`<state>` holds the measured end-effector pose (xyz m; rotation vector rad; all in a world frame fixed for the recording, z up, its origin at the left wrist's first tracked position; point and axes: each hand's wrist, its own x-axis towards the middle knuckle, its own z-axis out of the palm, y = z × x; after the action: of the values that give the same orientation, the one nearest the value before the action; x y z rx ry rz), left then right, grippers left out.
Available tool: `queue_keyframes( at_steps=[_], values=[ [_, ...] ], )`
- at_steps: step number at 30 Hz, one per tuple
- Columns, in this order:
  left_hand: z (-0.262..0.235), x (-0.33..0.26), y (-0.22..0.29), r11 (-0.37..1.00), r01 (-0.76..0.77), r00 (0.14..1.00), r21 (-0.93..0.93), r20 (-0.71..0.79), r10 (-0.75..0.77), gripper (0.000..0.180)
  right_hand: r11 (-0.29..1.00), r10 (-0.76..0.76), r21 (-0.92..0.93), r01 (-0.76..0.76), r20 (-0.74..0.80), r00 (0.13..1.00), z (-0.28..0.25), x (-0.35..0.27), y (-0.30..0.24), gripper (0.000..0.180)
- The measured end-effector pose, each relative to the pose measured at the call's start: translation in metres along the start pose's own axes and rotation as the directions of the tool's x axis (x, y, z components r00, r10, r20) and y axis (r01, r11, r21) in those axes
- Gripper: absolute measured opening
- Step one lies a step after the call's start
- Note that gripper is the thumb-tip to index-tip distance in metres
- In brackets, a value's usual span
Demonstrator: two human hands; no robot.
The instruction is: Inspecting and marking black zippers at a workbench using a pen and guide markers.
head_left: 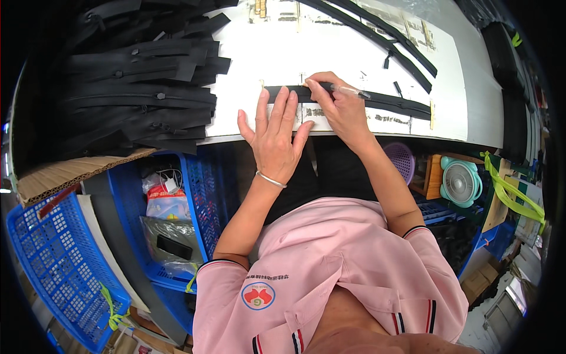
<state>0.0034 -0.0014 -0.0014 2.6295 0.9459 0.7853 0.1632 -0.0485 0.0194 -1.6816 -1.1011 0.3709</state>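
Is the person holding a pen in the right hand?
Yes, the right hand grips a clear pen over the black zipper strip, while the left hand lies flat beside it.

A white table point(330, 47) is seen, its front edge running above blue baskets. On its left part a heap of black zippers point(141, 88) is piled, reaching past the edge. Near the front edge one black zipper point(377, 101) is laid flat along a taped ruler strip point(354, 117), and is pressed down by the left hand point(274, 133) and the right hand point(339, 103), in which a pen point(349, 90) is held. Two more long zippers point(383, 38) are laid slantwise toward the far right.
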Motion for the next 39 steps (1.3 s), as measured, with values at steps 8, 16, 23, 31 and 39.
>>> queue_keyframes(
  at_steps=[8, 16, 23, 31, 39],
  values=[
    [0.000, 0.000, 0.001, 1.000, -0.003, 1.000, 0.030, -0.008, 0.003, 0.055, 0.997, 0.031, 0.069, -0.043, 0.173, 0.984, -0.010, -0.002, 0.003, 0.017],
    [0.000, 0.001, 0.002, 1.000, -0.004, 1.000, 0.027, 0.030, 0.003, 0.056, 0.997, -0.035, 0.073, 0.023, 0.173, 0.984, -0.017, -0.005, 0.008, 0.016],
    [-0.002, -0.001, 0.001, 0.999, 0.003, 0.999, 0.036, 0.039, -0.004, 0.056, 0.990, 0.124, 0.086, -0.108, -0.203, 0.971, -0.078, -0.016, 0.007, 0.015],
    [-0.002, 0.002, 0.007, 0.999, -0.001, 0.999, 0.034, 0.043, 0.000, 0.057, 0.988, 0.152, 0.037, -0.148, -0.209, 0.966, -0.089, -0.016, 0.021, 0.022],
    [0.027, 0.046, 0.065, 0.936, -0.170, 0.985, -0.307, -0.079, 0.154, 0.027, 0.993, 0.113, 0.052, -0.105, -0.199, 0.973, -0.086, -0.017, 0.027, 0.022]
  ],
)
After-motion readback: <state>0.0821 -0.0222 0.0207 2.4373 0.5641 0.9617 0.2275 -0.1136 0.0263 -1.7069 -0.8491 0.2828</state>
